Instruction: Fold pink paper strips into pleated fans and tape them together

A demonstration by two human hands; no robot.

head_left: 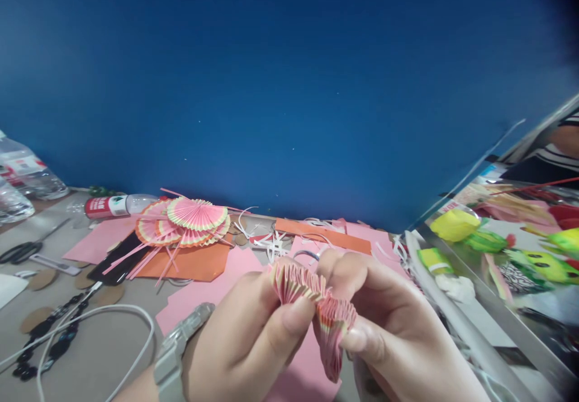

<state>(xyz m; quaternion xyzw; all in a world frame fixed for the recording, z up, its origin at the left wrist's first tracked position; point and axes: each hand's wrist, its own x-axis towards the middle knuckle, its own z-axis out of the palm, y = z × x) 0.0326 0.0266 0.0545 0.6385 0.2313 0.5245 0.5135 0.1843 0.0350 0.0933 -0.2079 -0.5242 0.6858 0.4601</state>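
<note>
A pleated strip of pink and cream paper (304,284) is bunched between my two hands near the bottom middle. My left hand (253,323), with a pale grey watch at its wrist, pinches the strip's left part under the thumb. On the right side, my right hand (389,311) grips the other end, where the folds hang down. Pink paper sheets (312,366) lie beneath the hands. Beyond them, to the left, several finished pleated paper fans (198,214) rest on orange paper (185,262), with thin pink paper strips sticking out.
A black phone (123,260) with a white cable (136,310) lies left, near scissors (20,251), a utility knife (55,263) and dark beads (58,345). Water bottles (27,167) stand at far left. A blue partition (280,88) rises behind. Colourful toys (488,239) fill the right.
</note>
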